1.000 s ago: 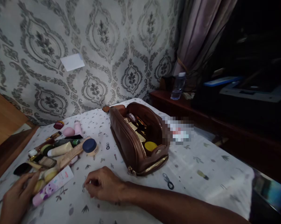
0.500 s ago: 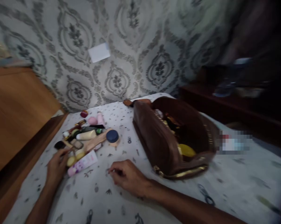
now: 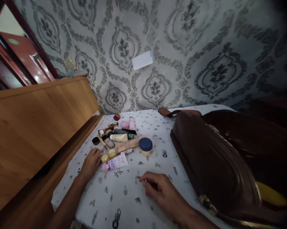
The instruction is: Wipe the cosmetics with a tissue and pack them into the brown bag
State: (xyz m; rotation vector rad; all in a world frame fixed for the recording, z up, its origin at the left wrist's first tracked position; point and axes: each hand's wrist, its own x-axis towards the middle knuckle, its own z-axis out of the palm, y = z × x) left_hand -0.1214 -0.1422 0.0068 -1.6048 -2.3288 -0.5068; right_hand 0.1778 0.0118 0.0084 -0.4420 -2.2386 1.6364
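Observation:
Beside a cluster of cosmetics on the sheet lies my left hand [image 3: 92, 161], open, its fingers stretched close to two small yellow-lidded jars [image 3: 105, 158]. A white and purple tube [image 3: 115, 163] lies just in front of the jars. My right hand [image 3: 160, 190] rests on the sheet nearer to me, fingers curled into a loose closed shape with nothing visible in them. Beyond it stands a jar with a dark blue lid [image 3: 145, 144]. A cream tube [image 3: 119, 137], a pink sponge [image 3: 124, 124] and a pink bottle [image 3: 132, 123] lie farther back.
A large brown bag [image 3: 210, 165] stands unzipped on the right, with something yellow [image 3: 271, 194] inside. The wooden bed board [image 3: 45, 111] borders the left side. Behind is a patterned wall [image 3: 155, 86] with a white card [image 3: 142, 60] on it.
My view has turned left, so the cosmetics and bag appear farther right. The left hand's fingers now lie flatter beside the jars. The right hand keeps its curled shape.

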